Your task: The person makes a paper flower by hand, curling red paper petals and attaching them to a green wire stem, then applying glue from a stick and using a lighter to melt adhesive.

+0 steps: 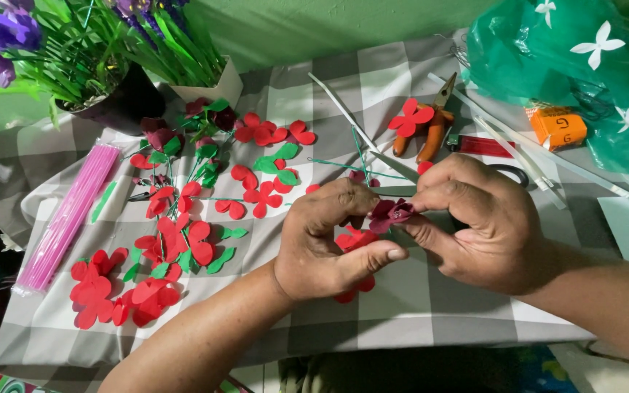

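A small dark red rolled flower bud (389, 212) sits between both hands, above a grey checked cloth (402, 306). My left hand (329, 244) pinches it from the left with curled fingers. My right hand (475, 222) closes on it from the right with thumb and fingertips. A thin green wire stem (362, 156) rises from between the hands. Red paper petals (354, 240) lie under my left hand, partly hidden.
Red petal cutouts (121, 295) and green paper leaves (220, 258) lie scattered at left. A bundle of pink sticks (67, 218) lies at the far left. Orange-handled pliers (431, 131), an orange box (558, 127) and a green plastic bag (569, 51) are behind. Potted artificial flowers (96, 51) stand top left.
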